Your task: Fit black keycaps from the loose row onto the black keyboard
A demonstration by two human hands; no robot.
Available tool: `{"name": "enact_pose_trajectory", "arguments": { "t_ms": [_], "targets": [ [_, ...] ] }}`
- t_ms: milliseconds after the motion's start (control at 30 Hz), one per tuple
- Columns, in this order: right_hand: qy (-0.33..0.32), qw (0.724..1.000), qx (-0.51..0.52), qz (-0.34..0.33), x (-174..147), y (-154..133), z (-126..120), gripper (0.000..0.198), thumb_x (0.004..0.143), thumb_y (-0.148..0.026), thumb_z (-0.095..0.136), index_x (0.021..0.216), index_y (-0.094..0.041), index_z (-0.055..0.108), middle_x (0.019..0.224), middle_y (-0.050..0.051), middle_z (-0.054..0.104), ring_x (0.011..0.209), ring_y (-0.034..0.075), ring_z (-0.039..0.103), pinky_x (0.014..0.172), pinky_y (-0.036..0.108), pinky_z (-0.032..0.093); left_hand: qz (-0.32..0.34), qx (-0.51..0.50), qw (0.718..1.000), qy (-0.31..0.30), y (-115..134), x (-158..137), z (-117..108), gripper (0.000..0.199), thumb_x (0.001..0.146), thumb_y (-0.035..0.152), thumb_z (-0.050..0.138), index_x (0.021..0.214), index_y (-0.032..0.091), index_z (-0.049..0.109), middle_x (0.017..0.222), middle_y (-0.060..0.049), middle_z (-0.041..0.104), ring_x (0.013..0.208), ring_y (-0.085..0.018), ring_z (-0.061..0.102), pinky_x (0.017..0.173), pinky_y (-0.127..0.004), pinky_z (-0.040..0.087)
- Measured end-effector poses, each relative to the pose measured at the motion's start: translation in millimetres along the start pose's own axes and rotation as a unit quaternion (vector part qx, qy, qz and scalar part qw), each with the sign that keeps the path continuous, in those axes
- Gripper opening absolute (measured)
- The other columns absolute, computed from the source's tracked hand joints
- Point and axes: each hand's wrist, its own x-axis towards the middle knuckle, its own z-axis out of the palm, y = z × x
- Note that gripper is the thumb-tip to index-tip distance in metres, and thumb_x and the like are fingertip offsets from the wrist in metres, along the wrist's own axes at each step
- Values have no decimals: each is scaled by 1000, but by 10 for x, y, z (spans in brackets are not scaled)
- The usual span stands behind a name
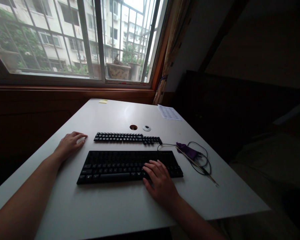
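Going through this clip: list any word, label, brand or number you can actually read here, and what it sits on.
None can be read.
Sheet of paper at the table's far right edge: printed marks, too small and blurred.
Near keyboard under the right hand: key legends too dark to read.
Far keyboard, right of the left hand: the same.
Yellow sticky note: no writing discernible.

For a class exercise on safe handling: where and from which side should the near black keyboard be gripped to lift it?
Probably grip the near keyboard at its two short ends, one hand from each side. It lies flat and wide on the table; the right hand rests on its right keys, while the left hand lies flat beyond its left end.
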Motion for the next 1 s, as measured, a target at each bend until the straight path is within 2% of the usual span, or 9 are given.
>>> {"name": "enact_pose_trajectory", "arguments": {
  "t_ms": [533,1000],
  "targets": [
    [13,1000,4,-1,11,-3,-15,32,98,-21,61,129,-26,69,131,8,74,136,29,60,120,59,46,3,-5,1000,3,-21,19,11,52,92,55,46,123,28,78,130,-11,70,117,-32,66,108,-49,51],
    [22,1000,21,-4,29,1,-39,28,100,-19,59,125,-25,70,128,7,76,131,30,63,118,60,45,-13,-19,1000,8,104,12,-89,46,89,57,52,115,31,79,121,-7,73,108,-30,66,103,-46,54]
  ]
}}
